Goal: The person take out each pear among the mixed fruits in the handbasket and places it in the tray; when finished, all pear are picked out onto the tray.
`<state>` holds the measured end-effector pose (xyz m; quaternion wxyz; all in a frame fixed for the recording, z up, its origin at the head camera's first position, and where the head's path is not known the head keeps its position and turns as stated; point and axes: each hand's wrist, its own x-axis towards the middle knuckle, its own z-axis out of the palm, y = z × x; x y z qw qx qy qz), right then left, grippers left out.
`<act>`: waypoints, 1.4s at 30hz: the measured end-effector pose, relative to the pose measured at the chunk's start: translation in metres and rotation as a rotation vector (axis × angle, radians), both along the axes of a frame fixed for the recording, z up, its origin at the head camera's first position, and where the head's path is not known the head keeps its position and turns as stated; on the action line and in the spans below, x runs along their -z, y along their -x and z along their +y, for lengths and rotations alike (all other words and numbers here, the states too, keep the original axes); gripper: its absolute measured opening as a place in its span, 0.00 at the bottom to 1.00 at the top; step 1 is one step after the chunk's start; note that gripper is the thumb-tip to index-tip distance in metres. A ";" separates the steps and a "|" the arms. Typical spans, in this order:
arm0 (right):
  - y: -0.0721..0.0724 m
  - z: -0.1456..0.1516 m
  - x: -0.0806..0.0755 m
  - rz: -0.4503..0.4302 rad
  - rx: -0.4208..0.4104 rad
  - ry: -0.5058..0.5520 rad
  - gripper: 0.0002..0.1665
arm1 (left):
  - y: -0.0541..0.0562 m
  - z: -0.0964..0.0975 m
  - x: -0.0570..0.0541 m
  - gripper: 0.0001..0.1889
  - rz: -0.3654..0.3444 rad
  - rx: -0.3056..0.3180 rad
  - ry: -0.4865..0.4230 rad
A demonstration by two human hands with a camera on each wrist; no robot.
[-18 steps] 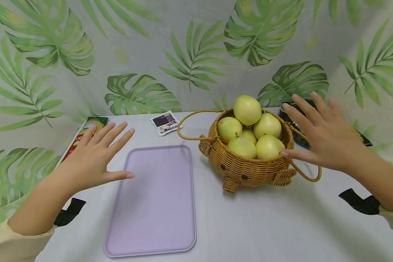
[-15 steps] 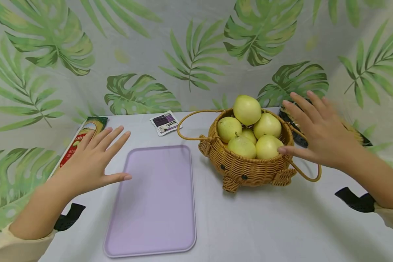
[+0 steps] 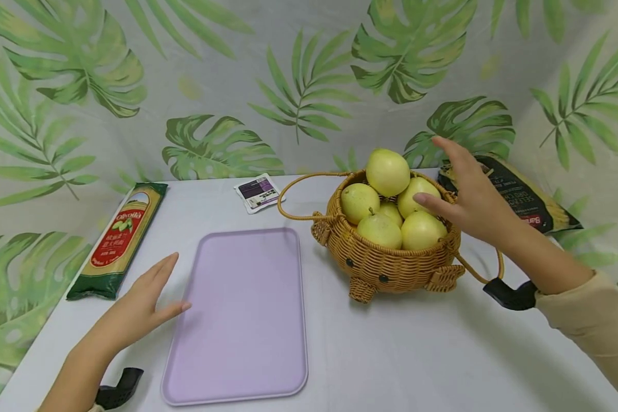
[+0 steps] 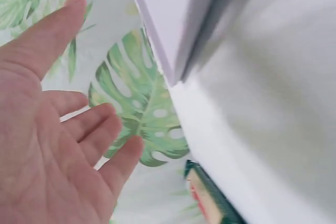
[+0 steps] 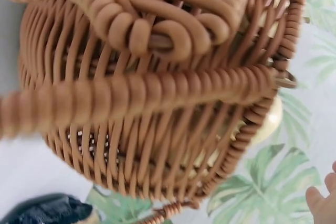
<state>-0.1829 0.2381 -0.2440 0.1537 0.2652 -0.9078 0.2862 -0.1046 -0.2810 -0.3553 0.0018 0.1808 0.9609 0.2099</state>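
Observation:
A brown wicker basket with an animal face holds several pale yellow-green pears, heaped above its rim. My right hand is over the basket's right side, fingers extended and thumb beside the pears, holding nothing. In the right wrist view the wicker side and a looped handle fill most of the picture, with only fingertips at the right edge. To the left, my left hand hovers by the left edge of a lilac tray, fingers straight and thumb apart. Its palm shows bare in the left wrist view.
A green and red pasta packet lies at the far left. Behind the tray is a small white and purple sachet. A black packet lies behind the basket's right side, near the leaf-patterned backdrop.
My left hand has dropped down and toward me, uncovering the pasta packet. My right hand has shifted left over the basket and turned side-on, revealing the black packet.

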 end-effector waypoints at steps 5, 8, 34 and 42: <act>0.014 -0.005 0.006 -0.040 0.028 0.038 0.48 | -0.009 -0.006 0.017 0.48 -0.146 -0.044 -0.071; 0.022 -0.007 0.008 -0.073 0.037 0.061 0.47 | -0.012 -0.008 0.024 0.47 -0.185 -0.044 -0.105; 0.055 -0.021 0.020 -0.356 0.037 0.115 0.48 | -0.020 -0.011 0.039 0.40 -0.225 -0.021 -0.210; 0.059 -0.024 0.023 -0.329 0.028 0.104 0.45 | -0.021 -0.013 0.043 0.39 -0.210 -0.019 -0.212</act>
